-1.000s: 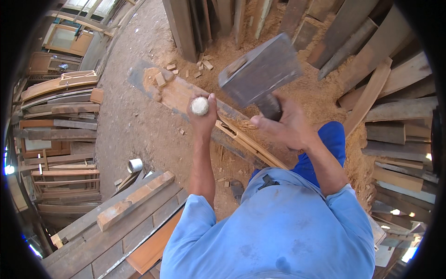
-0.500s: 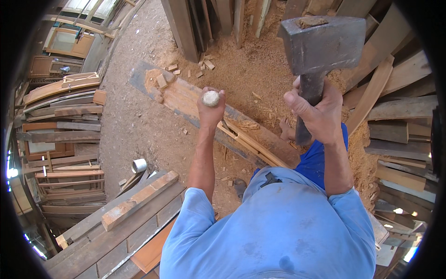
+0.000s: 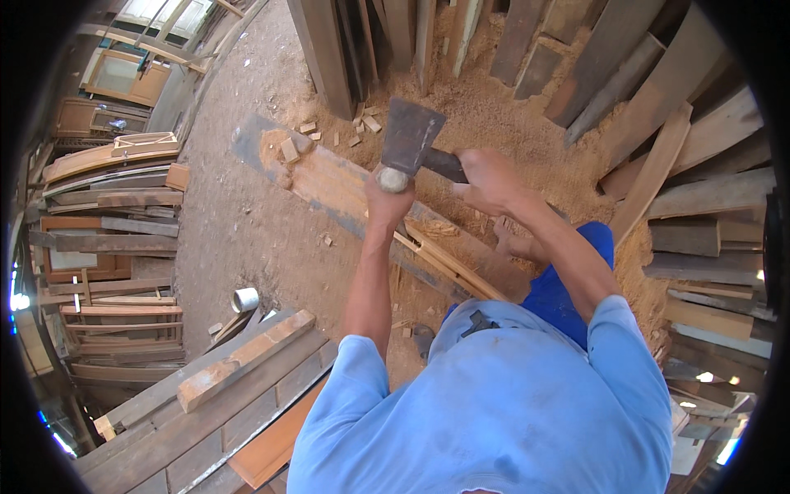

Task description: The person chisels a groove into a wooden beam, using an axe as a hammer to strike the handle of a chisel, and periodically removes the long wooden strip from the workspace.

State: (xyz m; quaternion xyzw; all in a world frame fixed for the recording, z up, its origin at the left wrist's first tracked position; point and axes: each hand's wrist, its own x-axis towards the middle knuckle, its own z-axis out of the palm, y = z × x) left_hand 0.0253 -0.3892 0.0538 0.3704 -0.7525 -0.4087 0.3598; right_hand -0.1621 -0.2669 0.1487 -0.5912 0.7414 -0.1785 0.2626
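My left hand [image 3: 388, 204] is closed around an upright chisel [image 3: 392, 180]; its round pale handle end shows above the fist. The blade runs down to a narrow light-brown length of wood [image 3: 453, 268], and the hand hides most of the tool. My right hand [image 3: 492, 183] grips the dark handle of a heavy mallet [image 3: 411, 134]. The mallet head is right at the chisel's top, close against or touching it. Beneath the work lies a wide worn plank [image 3: 329, 174], strewn with shavings. A bare foot [image 3: 512, 240] rests by the plank.
Several small wood offcuts [image 3: 372, 123] lie beyond the plank on the sawdust-covered ground. Upright boards [image 3: 325, 58] lean at the far side, and more boards [image 3: 708, 193] stack along the right. Timber [image 3: 247, 362] lies near left, beside a white cup-like container [image 3: 245, 299].
My right hand has swung the mallet down and to the left, from raised at the right to the chisel's top. My left hand has shifted slightly right, still holding the chisel.
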